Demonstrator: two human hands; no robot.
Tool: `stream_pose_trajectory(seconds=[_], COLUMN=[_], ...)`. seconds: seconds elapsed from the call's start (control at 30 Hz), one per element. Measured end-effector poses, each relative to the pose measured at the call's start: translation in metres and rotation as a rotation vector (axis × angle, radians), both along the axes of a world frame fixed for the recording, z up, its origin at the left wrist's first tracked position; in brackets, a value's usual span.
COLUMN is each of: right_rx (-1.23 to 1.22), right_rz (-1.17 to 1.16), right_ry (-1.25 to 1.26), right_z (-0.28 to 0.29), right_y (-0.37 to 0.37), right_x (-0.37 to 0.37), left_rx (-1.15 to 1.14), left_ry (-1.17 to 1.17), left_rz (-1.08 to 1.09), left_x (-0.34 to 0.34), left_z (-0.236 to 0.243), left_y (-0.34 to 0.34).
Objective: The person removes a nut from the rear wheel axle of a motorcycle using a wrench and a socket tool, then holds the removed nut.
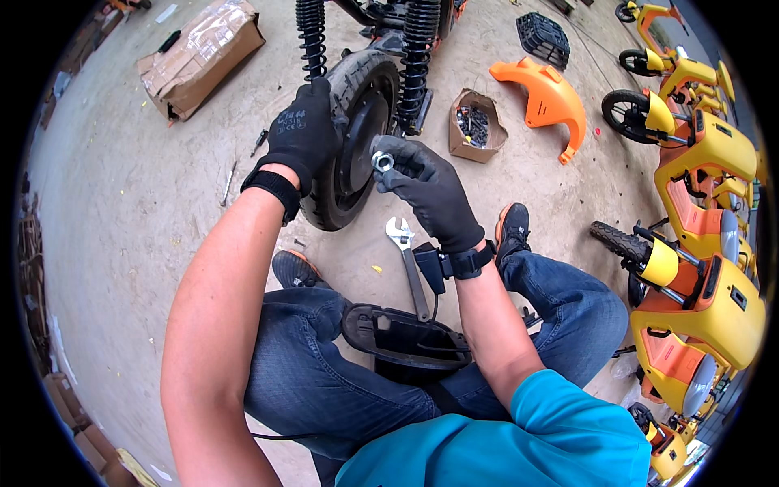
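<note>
A silver hex nut is pinched between the thumb and fingers of my right hand, in a black glove beside the right face of a wheel. That wheel, with its black tyre and dark hub, stands under two coil-spring shock absorbers. My left hand, gloved in black too, is against the wheel's left side below the other spring; its fingers are mostly hidden. On the floor between my feet lies an adjustable wrench with a silver head and dark handle.
An open cardboard box of small parts sits right of the wheel, near an orange fender and a black crate. A taped carton lies far left. Several yellow scooters line the right side. A black open-topped case is between my legs.
</note>
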State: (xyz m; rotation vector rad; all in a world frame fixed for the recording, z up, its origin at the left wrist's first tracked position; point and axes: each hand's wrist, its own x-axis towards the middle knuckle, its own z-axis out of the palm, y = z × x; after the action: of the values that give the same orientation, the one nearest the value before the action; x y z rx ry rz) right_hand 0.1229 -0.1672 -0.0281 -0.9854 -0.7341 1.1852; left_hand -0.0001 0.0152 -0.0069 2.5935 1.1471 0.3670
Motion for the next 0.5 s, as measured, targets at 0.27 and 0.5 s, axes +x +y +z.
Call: stream_pose_trajectory(seconds=[0.27, 0.5], right_rx=[0.012, 0.002], right_rz=[-0.053, -0.045], right_ry=[-0.065, -0.069], right_z=[0.0054, 0.003], right_y=[0.0001, 0.0001], right_x=[-0.0064, -0.0056], left_rx=[0.038, -0.007], left_ry=[-0.029, -0.02], left_rz=[-0.006, 0.012], left_x=[0.0002, 0.0002], left_z=[0.0001, 0.0026], left_y=[-0.0018, -0.0027])
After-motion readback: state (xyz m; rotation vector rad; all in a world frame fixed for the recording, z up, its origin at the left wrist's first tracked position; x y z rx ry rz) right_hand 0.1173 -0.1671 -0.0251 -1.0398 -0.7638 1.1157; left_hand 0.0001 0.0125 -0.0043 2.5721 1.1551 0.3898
